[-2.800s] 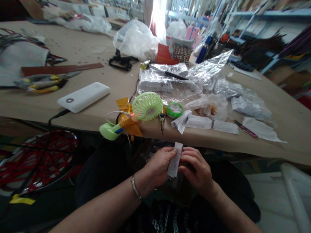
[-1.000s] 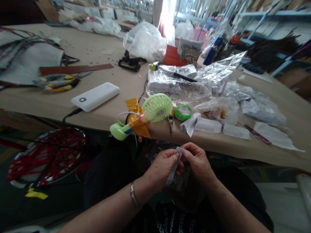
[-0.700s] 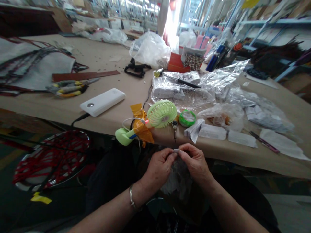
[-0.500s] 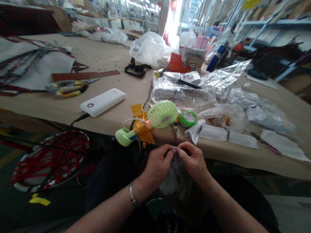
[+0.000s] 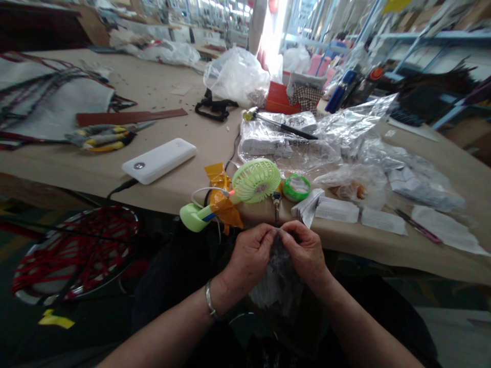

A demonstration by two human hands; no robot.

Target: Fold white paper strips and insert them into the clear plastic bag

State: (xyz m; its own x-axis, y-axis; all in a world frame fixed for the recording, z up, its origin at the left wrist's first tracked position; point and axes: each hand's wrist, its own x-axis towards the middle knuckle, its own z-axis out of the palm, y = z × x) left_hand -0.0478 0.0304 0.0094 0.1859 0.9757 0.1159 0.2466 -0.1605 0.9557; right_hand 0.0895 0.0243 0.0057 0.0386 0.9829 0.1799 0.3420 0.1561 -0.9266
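Head view: left hand [image 5: 251,258] and right hand [image 5: 305,253] pinch tightly at the gathered top of a clear plastic bag [image 5: 278,286], fingertips meeting there, so it hangs below them.

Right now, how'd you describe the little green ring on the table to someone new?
On the tan work table, find the pale green mesh fan at the near edge. Just to its right sits a small round object with a bright green rim and pale centre, the only green ring beside the white paper packets.
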